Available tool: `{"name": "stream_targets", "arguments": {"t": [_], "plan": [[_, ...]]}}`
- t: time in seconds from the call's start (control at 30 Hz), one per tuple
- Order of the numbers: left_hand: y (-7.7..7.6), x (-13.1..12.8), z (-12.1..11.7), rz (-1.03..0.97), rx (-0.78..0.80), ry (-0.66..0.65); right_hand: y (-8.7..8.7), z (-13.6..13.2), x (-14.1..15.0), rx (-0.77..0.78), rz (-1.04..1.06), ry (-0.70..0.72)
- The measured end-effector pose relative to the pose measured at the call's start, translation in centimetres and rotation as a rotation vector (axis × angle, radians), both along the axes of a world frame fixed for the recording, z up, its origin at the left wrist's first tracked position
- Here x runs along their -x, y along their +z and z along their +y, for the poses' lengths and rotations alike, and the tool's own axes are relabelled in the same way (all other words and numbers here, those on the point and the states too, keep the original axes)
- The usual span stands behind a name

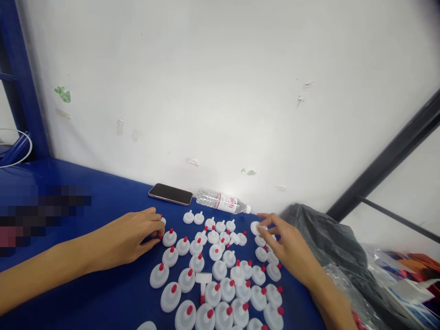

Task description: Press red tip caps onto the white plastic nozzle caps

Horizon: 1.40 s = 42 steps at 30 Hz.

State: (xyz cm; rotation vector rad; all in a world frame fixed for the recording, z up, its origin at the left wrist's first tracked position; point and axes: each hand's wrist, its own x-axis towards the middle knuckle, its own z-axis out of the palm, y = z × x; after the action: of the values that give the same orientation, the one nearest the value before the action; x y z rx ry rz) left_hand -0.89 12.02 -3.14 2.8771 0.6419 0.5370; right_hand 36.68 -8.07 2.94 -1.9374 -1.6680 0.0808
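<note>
One bare left hand (144, 231) reaches in over the blue table (103, 188) from its left side, fingers curled nearly together at a partly hidden cap (163, 221); whether they grasp it, I cannot tell. Right of that grip, a dark phone (170, 194) lies along the far edge. Mid-table spread the white spouted caps (219, 270), most red-tipped, several nearer the far edge bare; one tipped cap (204, 277) lies on its side, spout toward the near edge. Beyond them a clear bottle (216, 200) lies lengthwise along the far edge. Toward the far right corner, a white cap (255, 228) sits just left of the right thumb, its spout direction unclear. The right hand (287, 240) is much the nearer, thumb and forefinger slightly parted there; a firm hold cannot be confirmed.
</note>
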Motion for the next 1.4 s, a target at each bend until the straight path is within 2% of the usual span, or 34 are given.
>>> {"name": "stream_targets", "arguments": {"t": [0.1, 0.2, 0.33, 0.53, 0.8, 1.1, 1.4], "plan": [[0.3, 0.0, -0.3, 0.009, -0.052, 0.010, -0.4, 0.4, 1.2, -0.089, 0.006, 0.070], [1.0, 0.1, -0.5, -0.017, -0.103, 0.051, -1.1, 0.7, 2.7, -0.173, -0.118, 0.127], [1.9, 0.2, -0.9, -0.151, -0.104, 0.097, -1.6, 0.8, 4.9, -0.342, -0.303, 0.240], [2.3, -0.4, -2.9, -0.390, -0.111, -0.001, -1.3, 0.5, 8.2, -0.520, -0.387, 0.362], [1.4, -1.7, -5.9, -0.561, -0.103, -0.217, -1.3, 0.4, 10.0, -0.534, -0.382, 0.431], [1.2, -2.3, -8.0, -0.515, -0.023, -0.302, -2.3, 0.6, 12.7, -0.613, -0.374, 0.512], [1.1, -2.1, -8.2, -0.508, -0.067, -0.319, -2.3, 0.6, 12.3, -0.574, -0.381, 0.505]]}}
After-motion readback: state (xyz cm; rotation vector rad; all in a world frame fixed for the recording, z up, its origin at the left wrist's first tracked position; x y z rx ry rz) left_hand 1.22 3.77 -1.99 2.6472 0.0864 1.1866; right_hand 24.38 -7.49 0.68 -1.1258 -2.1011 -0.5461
